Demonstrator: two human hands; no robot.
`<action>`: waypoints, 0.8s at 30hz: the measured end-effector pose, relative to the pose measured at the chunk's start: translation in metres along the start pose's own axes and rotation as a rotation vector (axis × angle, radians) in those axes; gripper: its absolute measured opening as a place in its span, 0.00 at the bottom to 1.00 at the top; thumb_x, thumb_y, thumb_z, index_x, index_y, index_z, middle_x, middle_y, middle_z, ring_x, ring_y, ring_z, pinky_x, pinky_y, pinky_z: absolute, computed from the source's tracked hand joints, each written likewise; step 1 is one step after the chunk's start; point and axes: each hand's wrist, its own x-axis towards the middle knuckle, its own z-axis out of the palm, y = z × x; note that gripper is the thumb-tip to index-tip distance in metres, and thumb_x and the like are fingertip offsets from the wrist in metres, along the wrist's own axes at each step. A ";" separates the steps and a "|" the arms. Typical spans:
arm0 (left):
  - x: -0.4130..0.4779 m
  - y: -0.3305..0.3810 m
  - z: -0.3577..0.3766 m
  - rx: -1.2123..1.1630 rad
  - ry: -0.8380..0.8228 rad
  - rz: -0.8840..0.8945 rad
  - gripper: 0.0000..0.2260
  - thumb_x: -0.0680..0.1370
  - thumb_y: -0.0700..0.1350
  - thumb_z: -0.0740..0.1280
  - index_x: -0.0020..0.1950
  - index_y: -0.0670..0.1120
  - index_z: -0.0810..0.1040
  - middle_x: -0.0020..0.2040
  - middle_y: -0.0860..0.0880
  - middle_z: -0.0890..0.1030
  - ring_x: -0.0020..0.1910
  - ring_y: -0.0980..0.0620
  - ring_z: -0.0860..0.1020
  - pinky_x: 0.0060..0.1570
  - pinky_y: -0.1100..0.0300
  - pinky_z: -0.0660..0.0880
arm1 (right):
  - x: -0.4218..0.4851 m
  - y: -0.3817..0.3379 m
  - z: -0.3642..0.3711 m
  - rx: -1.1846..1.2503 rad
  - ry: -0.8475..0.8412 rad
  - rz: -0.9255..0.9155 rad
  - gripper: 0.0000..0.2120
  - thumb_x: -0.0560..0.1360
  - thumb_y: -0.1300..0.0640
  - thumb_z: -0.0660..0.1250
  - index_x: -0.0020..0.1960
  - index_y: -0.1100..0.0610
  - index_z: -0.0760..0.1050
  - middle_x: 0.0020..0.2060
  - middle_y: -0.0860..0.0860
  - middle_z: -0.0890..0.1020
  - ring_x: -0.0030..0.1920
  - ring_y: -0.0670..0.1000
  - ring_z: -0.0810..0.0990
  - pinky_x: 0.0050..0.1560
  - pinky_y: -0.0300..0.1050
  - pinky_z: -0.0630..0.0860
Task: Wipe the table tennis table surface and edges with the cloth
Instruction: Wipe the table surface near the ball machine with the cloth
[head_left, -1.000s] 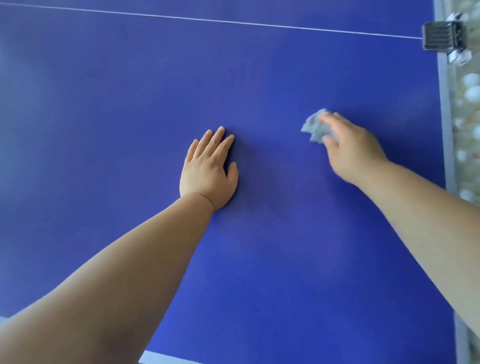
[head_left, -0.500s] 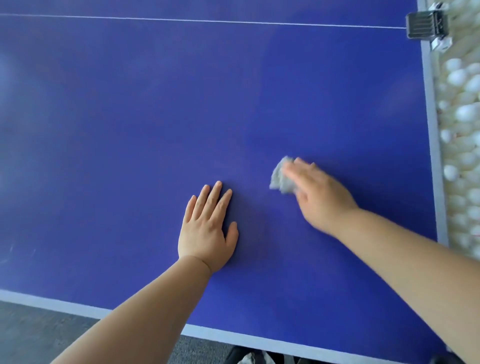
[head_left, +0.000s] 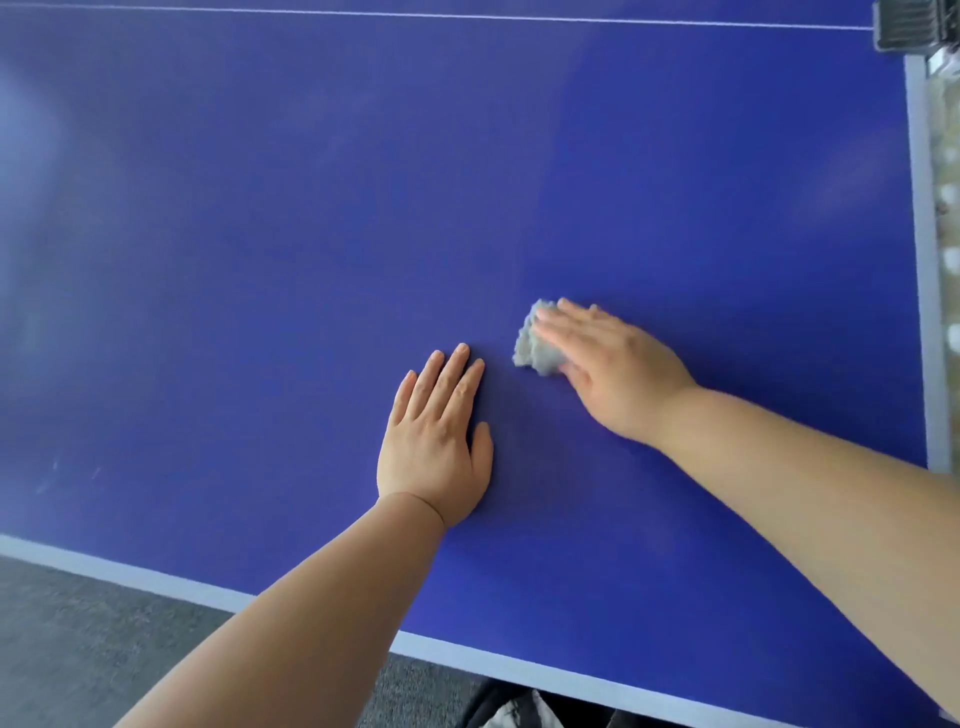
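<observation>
Blue table tennis table (head_left: 311, 208), top seen from above, fills most of the view.

Item 1. Cloth (head_left: 531, 347): small, grey, bunched into a wad. It lies on the playing surface right of centre, well clear of both visible edges.

Item 2. Right hand (head_left: 613, 369): fingers straight and flat on top of the cloth, pressing it to the table, not curled round it.

Item 3. Left hand (head_left: 436, 447): empty, palm down and fingers extended, resting on the table just beside the cloth.

Item 4. Pale border stripes: near edge (head_left: 156, 577) and right edge (head_left: 922, 260), neither touched by the cloth.

Item 5. Dark net clamp (head_left: 906, 26), far right corner.

Item 6. Grey carpet (head_left: 78, 649), below the near edge.

Risks, as judged: the wad covers little, so passes may leave unwiped strips. Held only by pressure, it may slip from under the fingers. The braced left palm may print the surface. Near the clamp, the cloth could snag.

Containers: none plainly visible. Pale round shapes (head_left: 948, 260) beyond the right edge are too blurred to identify.
</observation>
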 end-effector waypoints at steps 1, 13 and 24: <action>0.000 0.000 0.000 0.002 -0.001 -0.003 0.29 0.82 0.53 0.54 0.83 0.48 0.63 0.84 0.52 0.58 0.84 0.48 0.54 0.82 0.48 0.51 | 0.018 0.014 -0.010 0.000 0.038 0.126 0.25 0.81 0.64 0.64 0.77 0.56 0.68 0.77 0.52 0.70 0.77 0.59 0.68 0.75 0.55 0.67; -0.001 0.004 -0.001 -0.021 0.002 -0.124 0.30 0.80 0.50 0.53 0.84 0.47 0.60 0.85 0.50 0.55 0.84 0.48 0.52 0.83 0.49 0.45 | -0.083 -0.040 0.024 -0.114 -0.187 -0.391 0.29 0.81 0.60 0.64 0.81 0.55 0.65 0.81 0.52 0.64 0.82 0.54 0.60 0.80 0.54 0.60; -0.001 0.002 0.000 -0.020 -0.028 -0.123 0.29 0.82 0.47 0.58 0.84 0.48 0.58 0.85 0.51 0.53 0.84 0.48 0.49 0.82 0.50 0.44 | -0.061 -0.024 0.014 -0.125 0.088 0.189 0.28 0.82 0.57 0.64 0.81 0.56 0.63 0.82 0.53 0.62 0.81 0.57 0.61 0.80 0.57 0.58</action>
